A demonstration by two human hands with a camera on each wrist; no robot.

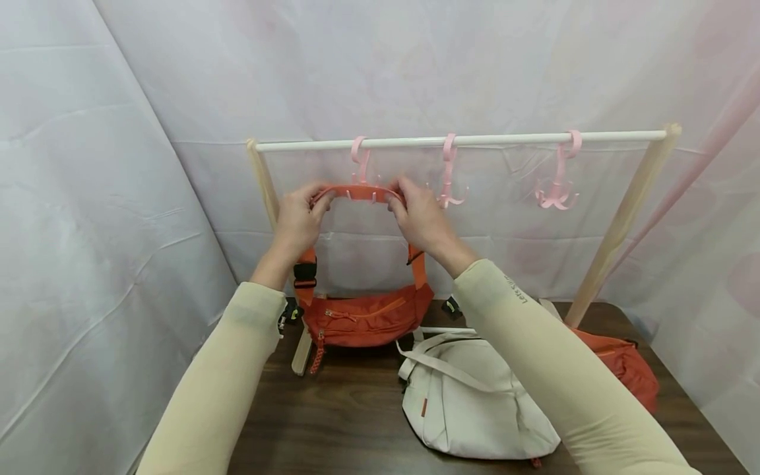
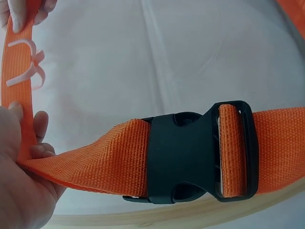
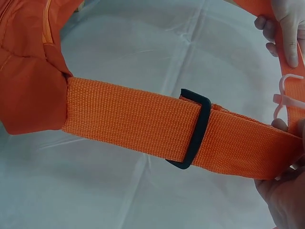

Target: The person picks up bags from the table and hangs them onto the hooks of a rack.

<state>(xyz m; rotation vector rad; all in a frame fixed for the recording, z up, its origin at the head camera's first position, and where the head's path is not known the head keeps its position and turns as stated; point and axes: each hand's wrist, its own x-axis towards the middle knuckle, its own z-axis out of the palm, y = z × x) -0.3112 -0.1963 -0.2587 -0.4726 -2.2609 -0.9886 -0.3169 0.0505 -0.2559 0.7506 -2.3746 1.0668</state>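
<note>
An orange-red waist bag (image 1: 368, 318) hangs by its strap (image 1: 363, 192) below the leftmost pink hook hanger (image 1: 362, 158). Two prongs of that hanger stand in front of the strap. My left hand (image 1: 299, 221) pinches the strap left of the prongs, and my right hand (image 1: 420, 216) pinches it to the right. The left wrist view shows a black side-release buckle (image 2: 190, 155) on the strap beyond my left hand. In the right wrist view a black slider (image 3: 194, 131) sits on the strap between my right hand and the bag.
A white rail (image 1: 505, 140) on wooden posts carries two more pink hangers, one in the middle (image 1: 449, 175) and one at right (image 1: 558, 178). On the dark wooden table (image 1: 320, 422) lie a cream bag (image 1: 475, 402) and another orange-red bag (image 1: 626, 366), partly behind my right sleeve.
</note>
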